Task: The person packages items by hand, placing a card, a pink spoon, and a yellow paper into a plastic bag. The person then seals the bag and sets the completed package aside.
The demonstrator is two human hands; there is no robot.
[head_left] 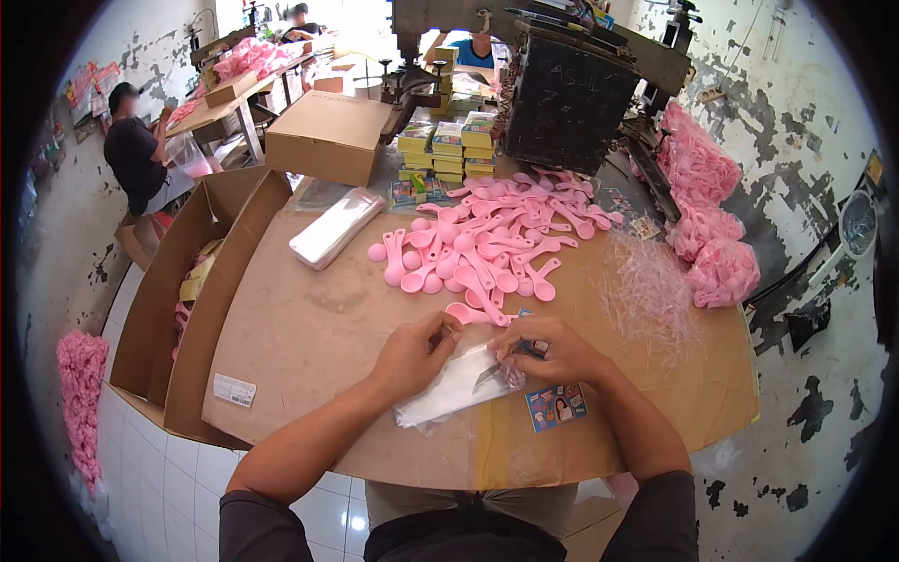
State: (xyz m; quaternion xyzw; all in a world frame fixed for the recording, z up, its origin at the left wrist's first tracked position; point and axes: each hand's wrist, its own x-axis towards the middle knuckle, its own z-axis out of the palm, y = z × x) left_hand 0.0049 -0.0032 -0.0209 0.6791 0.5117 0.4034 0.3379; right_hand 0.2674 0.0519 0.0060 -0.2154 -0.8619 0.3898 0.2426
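Note:
My left hand (417,354) is closed, its thumb and fingers pinched at the upper left edge of a clear plastic bag (440,393). My right hand (548,350) is closed at the bag's right end, with crinkled clear plastic below its fingers. A pink spoon (478,315) lies just beyond and between the hands. Part of a dark printed card shows under my right fingers. Another printed card (556,408) lies on the cardboard below my right hand. Beyond the hands spreads a heap of pink spoons (487,234).
A stack of clear bags (337,228) lies left on the cardboard-covered table (309,375). Card stacks (448,140) stand behind the spoons. Plastic strips (646,290) and pink bundles (721,272) are right. An open carton (220,328) stands left; other people work farther back.

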